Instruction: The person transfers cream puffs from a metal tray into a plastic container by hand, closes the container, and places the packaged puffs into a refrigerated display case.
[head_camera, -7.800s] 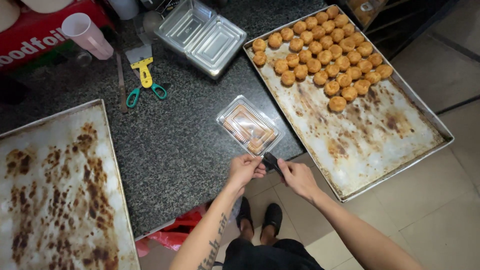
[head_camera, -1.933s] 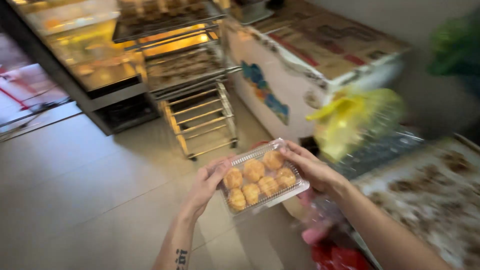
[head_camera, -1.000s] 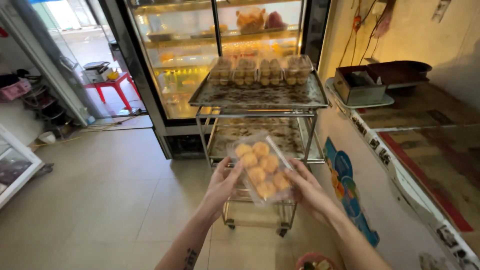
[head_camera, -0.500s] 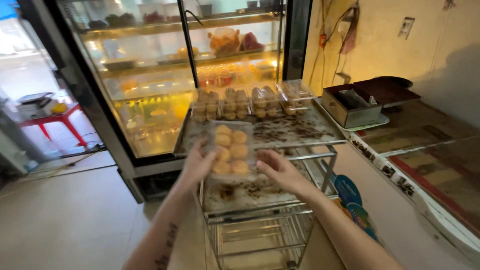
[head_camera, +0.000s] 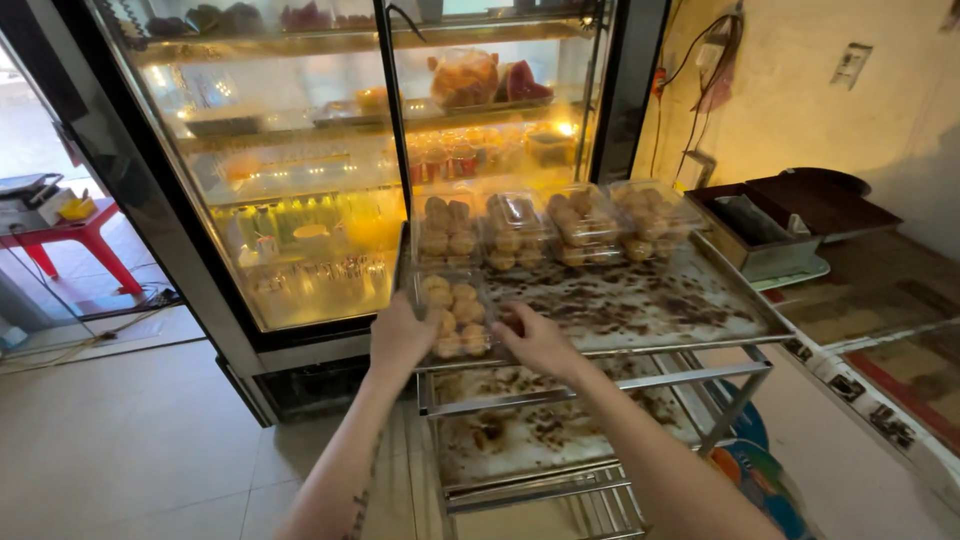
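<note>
Hands: left (head_camera: 398, 340), right (head_camera: 538, 338) grip clear pastry box (head_camera: 453, 318) | on rack tray (head_camera: 650, 300) | beside four boxes (head_camera: 545, 225)

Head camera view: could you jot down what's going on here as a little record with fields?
place: metal rack in front of a glass display fridge
left hand: grips the left side of a clear box of pastries
right hand: holds the same box's right side
box position: at the front left of the top tray
tray contents: more filled clear boxes along its back edge
</note>
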